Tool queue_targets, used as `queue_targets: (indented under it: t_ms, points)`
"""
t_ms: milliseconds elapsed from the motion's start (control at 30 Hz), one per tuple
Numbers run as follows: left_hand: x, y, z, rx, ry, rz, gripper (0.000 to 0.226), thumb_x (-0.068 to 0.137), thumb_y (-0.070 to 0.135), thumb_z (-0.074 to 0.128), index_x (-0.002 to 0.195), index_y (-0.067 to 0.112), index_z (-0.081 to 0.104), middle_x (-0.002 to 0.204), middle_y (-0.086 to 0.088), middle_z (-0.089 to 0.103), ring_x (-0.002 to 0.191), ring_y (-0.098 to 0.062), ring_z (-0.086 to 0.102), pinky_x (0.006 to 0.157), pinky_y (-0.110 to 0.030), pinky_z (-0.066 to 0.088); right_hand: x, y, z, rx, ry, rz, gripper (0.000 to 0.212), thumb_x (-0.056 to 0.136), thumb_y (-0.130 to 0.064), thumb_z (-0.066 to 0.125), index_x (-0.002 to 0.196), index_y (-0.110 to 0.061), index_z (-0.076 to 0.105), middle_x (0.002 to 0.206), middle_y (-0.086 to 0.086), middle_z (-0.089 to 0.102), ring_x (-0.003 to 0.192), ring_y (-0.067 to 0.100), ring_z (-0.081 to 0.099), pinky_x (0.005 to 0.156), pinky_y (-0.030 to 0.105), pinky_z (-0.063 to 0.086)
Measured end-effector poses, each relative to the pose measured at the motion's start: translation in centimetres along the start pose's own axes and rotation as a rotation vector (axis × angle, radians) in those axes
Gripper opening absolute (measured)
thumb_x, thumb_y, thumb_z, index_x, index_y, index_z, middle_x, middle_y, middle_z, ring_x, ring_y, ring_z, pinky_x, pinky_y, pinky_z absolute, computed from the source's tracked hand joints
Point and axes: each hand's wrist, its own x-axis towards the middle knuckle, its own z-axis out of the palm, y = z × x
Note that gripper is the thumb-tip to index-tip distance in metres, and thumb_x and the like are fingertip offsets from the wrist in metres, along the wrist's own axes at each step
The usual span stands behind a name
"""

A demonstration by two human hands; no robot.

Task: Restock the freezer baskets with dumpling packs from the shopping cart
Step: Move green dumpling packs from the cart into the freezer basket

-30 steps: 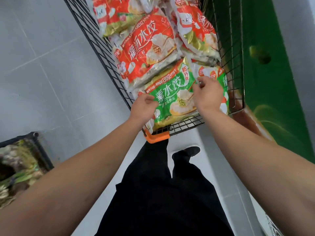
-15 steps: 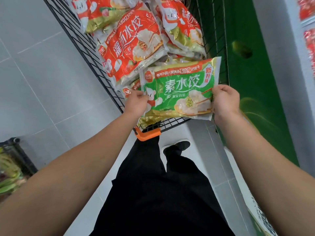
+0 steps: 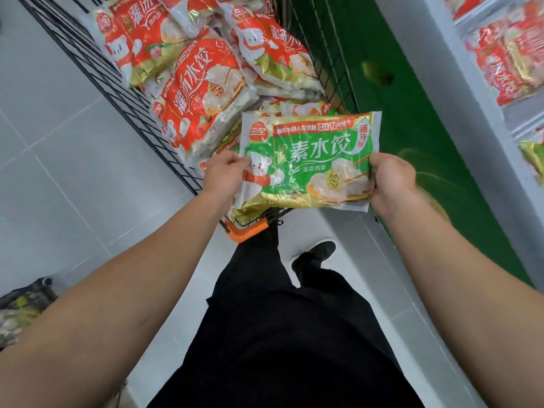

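Both hands pinch one green dumpling pack (image 3: 309,160) level above the cart's (image 3: 88,63) near end: left hand (image 3: 223,175) on its left edge, right hand (image 3: 391,179) on its right. Long axis runs hand to hand. Freezer basket (image 3: 506,54) lies far right, nearer the right hand.

— What's printed on the green pack (image 3: 309,160)?
— "素水饺" in large white characters, "韭菜鸡蛋" beneath, a red "三全" logo, "130亿" along the top, "新升级" in the corner.
— And the red pack (image 3: 203,92)?
— "灌汤水饺", with "三鲜".
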Motion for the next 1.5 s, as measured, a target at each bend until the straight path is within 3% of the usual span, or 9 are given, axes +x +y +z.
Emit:
queue_targets:
  t_ms: [233,467,533,700,800,900,1033,1267,1500]
  points:
    - [-6.1,3.5,5.9,0.126,-0.134,0.212,0.026,0.088,0.018,0.066,0.067,0.013,0.053,0.07,-0.01,0.05,0.07,-0.02,0.049,0.066,-0.035,0.036,-3.4,1.3,-11.0,0.299,0.056,0.016,0.015,0.091,0.007,0.052,0.086,-0.001,0.063,0.079,0.011,0.073,0.065,0.021,0.073,0.057,0.036,0.06]
    - [-13.4,6.1,17.0,0.335,-0.267,0.371,0.027,0.086,0.023,0.068,0.06,0.021,0.057,0.075,-0.015,0.064,0.069,-0.033,0.063,0.06,-0.041,0.052,-2.4,4.5,-24.9,0.428,0.203,-0.03,0.018,0.077,-0.005,0.063,0.093,-0.005,0.073,0.09,0.011,0.077,0.086,0.031,0.074,0.078,0.052,0.061]
    - [-15.7,6.5,20.7,0.39,-0.293,0.433,0.023,0.081,0.028,0.069,0.059,0.024,0.06,0.081,-0.017,0.068,0.082,-0.038,0.068,0.075,-0.052,0.056,-1.8,5.3,-29.1,0.437,0.226,-0.063,0.024,0.071,-0.009,0.064,0.092,-0.005,0.075,0.089,0.01,0.077,0.087,0.031,0.074,0.079,0.052,0.06]
    - [-20.5,7.6,28.3,0.487,-0.369,0.589,0.025,0.083,0.027,0.069,0.061,0.02,0.063,0.068,-0.007,0.064,0.071,-0.027,0.062,0.072,-0.054,0.052,-1.0,5.9,-37.2,0.477,0.294,-0.166,0.015,0.08,-0.004,0.063,0.069,-0.014,0.066,0.071,0.003,0.071,0.081,0.031,0.07,0.074,0.044,0.059]
    - [-22.5,8.6,32.5,0.503,-0.389,0.633,0.023,0.081,0.028,0.069,0.061,0.018,0.064,0.072,-0.011,0.066,0.075,-0.026,0.063,0.079,-0.052,0.054,-0.1,5.6,-40.8,0.517,0.321,-0.199,0.008,0.079,-0.01,0.065,0.074,-0.016,0.068,0.08,0.004,0.074,0.09,0.032,0.072,0.082,0.049,0.059]
    - [-23.3,10.4,36.1,0.495,-0.415,0.64,0.022,0.083,0.026,0.069,0.063,0.019,0.062,0.071,-0.008,0.064,0.073,-0.024,0.06,0.071,-0.042,0.049,1.0,4.6,-43.0,0.537,0.334,-0.211,0.006,0.083,-0.012,0.063,0.081,-0.014,0.068,0.088,0.006,0.075,0.089,0.027,0.073,0.079,0.043,0.06]
    - [-23.1,12.7,40.9,0.516,-0.419,0.649,0.03,0.088,0.012,0.067,0.06,0.017,0.06,0.063,-0.002,0.057,0.062,-0.018,0.051,0.057,-0.027,0.037,3.2,2.0,-44.9,0.522,0.412,-0.262,0.01,0.086,-0.008,0.062,0.079,-0.014,0.065,0.069,0.001,0.063,0.059,0.013,0.056,0.048,0.022,0.041]
    - [-19.3,16.7,48.5,0.6,-0.454,0.598,0.031,0.091,0.012,0.066,0.062,0.015,0.056,0.061,-0.003,0.053,0.056,-0.017,0.049,0.055,-0.027,0.038,9.8,-3.0,-46.2,0.377,0.521,-0.213,0.006,0.083,-0.017,0.064,0.081,-0.019,0.07,0.083,-0.002,0.07,0.086,0.019,0.067,0.079,0.034,0.056]
    - [-13.8,19.7,56.1,0.72,-0.469,0.487,0.029,0.091,0.009,0.066,0.062,0.014,0.06,0.06,-0.001,0.054,0.055,-0.014,0.048,0.052,-0.025,0.038,17.5,-6.7,-45.2,0.236,0.655,-0.075,0.014,0.089,-0.019,0.059,0.083,-0.011,0.069,0.074,-0.003,0.062,0.076,0.016,0.057,0.072,0.03,0.048]
